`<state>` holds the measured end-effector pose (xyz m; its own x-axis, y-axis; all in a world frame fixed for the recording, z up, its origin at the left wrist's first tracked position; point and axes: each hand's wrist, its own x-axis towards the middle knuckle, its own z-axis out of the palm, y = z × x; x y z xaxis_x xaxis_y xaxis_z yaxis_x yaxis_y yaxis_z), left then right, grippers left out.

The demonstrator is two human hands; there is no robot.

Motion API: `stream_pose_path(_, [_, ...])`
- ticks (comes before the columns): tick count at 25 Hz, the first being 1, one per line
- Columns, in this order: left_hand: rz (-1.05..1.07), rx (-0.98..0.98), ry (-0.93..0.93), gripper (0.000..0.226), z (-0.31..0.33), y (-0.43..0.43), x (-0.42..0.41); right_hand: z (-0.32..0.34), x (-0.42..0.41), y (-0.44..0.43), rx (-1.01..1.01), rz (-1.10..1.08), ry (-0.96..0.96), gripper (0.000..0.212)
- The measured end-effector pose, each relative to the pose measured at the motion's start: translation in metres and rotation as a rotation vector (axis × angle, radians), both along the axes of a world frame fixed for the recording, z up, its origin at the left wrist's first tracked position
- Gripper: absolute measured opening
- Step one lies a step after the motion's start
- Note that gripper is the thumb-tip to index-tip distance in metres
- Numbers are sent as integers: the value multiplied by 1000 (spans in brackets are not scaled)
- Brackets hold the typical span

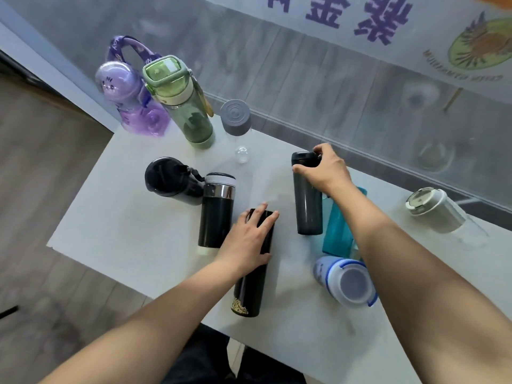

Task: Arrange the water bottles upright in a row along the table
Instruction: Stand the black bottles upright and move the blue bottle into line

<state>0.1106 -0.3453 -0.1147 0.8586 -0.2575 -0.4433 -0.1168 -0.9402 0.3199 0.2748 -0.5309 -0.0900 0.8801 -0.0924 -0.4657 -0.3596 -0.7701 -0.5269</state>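
Observation:
My left hand [246, 241] lies over the upper part of a tall black bottle with a gold emblem [250, 289], fingers wrapped on it. My right hand [322, 169] grips the cap end of a dark grey bottle [307, 209]. A purple bottle [124, 87], a green bottle [180, 101] and a clear bottle with a grey cap [236, 120] stand upright at the far left edge. A black sports bottle [169, 177] and a black flask with a steel band [216, 209] sit left of my hands. A teal bottle [339, 225] is partly hidden by my right arm.
A blue-and-white bottle [347, 281] is near the front right. A white-capped clear bottle [440, 210] is at the far right. The white table [116, 217] ends at a glass wall behind and drops to a wooden floor [41, 162] on the left.

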Motion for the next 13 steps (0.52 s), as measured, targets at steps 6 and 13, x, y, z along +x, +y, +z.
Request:
stream_pose_path(6, [16,-39,5,98,2,-1,-11,42,5,13,217,-17,-360,79])
stream_pose_path(13, [41,-70,23,96,7,0,-11,49,-13,17,201,62,-471,74])
